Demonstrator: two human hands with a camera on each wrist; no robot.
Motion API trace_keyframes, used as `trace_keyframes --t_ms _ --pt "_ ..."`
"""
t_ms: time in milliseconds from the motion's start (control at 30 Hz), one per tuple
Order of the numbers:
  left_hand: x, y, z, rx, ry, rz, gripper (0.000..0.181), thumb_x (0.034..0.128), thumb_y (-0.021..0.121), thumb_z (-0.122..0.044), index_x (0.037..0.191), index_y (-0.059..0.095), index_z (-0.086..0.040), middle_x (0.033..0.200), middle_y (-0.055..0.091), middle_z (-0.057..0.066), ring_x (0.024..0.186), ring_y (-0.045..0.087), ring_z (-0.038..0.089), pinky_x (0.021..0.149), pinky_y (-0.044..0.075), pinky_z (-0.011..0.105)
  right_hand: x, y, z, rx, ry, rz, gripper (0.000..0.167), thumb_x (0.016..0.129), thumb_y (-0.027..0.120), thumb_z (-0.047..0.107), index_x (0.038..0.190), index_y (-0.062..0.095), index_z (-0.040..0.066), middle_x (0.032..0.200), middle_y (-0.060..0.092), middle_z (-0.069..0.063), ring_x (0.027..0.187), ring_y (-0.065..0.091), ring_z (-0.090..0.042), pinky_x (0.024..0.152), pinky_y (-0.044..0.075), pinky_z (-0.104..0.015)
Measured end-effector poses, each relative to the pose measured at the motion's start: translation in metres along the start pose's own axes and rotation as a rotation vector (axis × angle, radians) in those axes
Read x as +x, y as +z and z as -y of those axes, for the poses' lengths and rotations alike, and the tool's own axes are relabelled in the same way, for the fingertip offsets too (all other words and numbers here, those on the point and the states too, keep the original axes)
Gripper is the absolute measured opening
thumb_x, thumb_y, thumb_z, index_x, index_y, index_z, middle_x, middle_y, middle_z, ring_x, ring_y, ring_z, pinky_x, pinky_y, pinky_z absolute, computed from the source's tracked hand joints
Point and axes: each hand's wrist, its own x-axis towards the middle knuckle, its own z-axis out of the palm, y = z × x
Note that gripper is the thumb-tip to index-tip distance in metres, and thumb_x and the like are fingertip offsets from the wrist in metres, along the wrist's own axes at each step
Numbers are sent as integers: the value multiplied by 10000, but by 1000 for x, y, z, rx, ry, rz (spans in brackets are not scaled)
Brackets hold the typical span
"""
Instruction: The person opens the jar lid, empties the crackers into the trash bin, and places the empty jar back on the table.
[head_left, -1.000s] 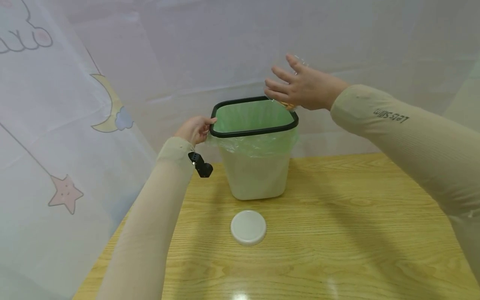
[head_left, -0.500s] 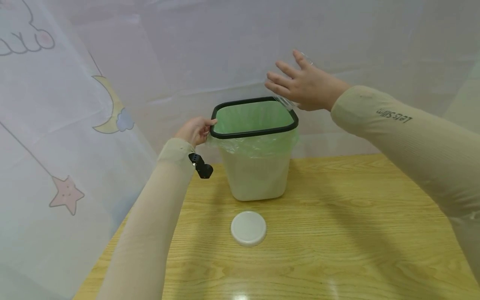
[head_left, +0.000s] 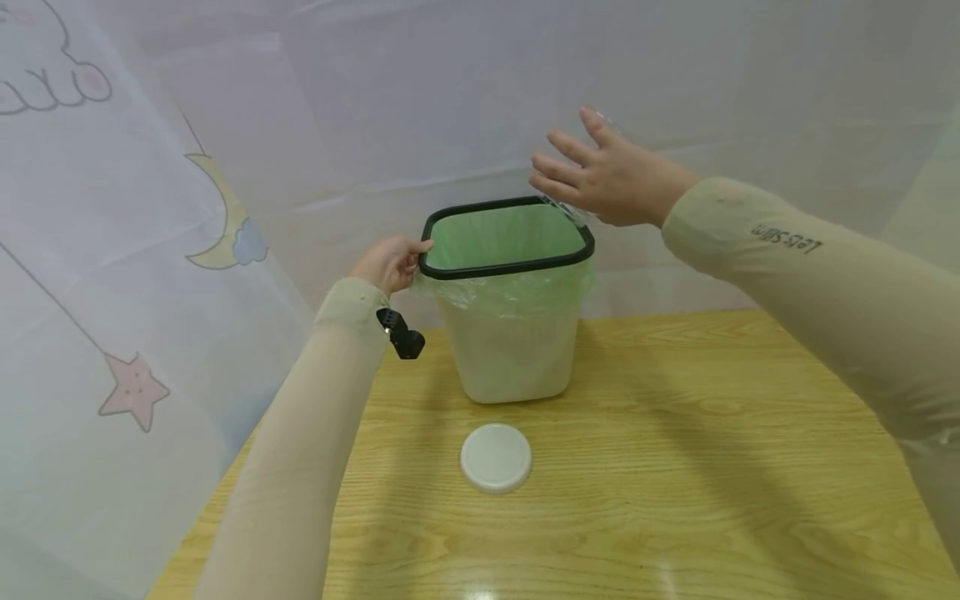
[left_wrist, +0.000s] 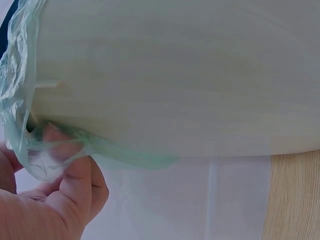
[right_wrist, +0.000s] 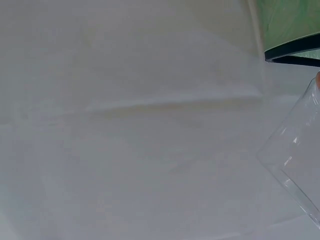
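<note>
A whitish trash can (head_left: pixel 510 350) with a black rim (head_left: pixel 510 269) stands upright, lined with a thin green bag (head_left: pixel 502 229) folded over its edge. At the can's left corner my left hand (head_left: pixel 386 260) grips the rim and the bag's overhang, thumb on top; the left wrist view has its fingers curled at the bag. My right hand (head_left: pixel 611 175) holds a clear plastic jar (right_wrist: pixel 295 155) tilted mouth-down over the can's far right corner. Mostly the hand hides the jar in the head view. No contents show in its visible part.
A round white lid (head_left: pixel 496 457) lies on the wooden table (head_left: pixel 637 500) in front of the can. Behind stands a pale cloth backdrop (head_left: pixel 375 108) printed with a moon and a star. A small black camera (head_left: pixel 401 333) sits on my left wrist.
One second ago orange pieces showed at the jar's mouth above the can; now none show there. The right hand rose slightly, then dipped again. My left hand stayed on the rim.
</note>
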Motion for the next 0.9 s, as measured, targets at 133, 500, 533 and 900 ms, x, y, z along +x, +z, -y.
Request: trace_keyframes --t_ms 133,500,533,900 --pt "1 -1 0 4 -5 7 311 972 599 -131 1279 552 -135 569 379 -21 449 291 85 417 221 213 -1 0 1 20 23 26 846 810 777 259 1487 338 4 1500 348 -225 1344 315 -460 1036 231 -688" --pt "3 -2 3 42 41 33 131 973 604 -191 1090 571 -140 680 470 -24 481 302 85 443 229 209 -17 3 3 164 186 -11 1023 697 863 289 1486 289 -17 1496 326 -242 1350 281 -473 1027 226 -704" --pt "3 -3 4 62 56 42 156 976 599 -213 1106 575 -131 676 488 -27 483 323 82 443 241 209 -19 3 3 192 207 -28 1027 681 869 277 1478 294 -19 1485 335 -246 1342 285 -478 1021 226 -710" --pt "2 -13 14 -4 93 115 143 1017 520 -200 1113 573 -108 766 574 -21 568 419 85 474 336 190 -30 4 6 381 355 -28 1016 728 829 284 1493 234 -22 1488 292 -263 1358 227 -491 1057 135 -712"
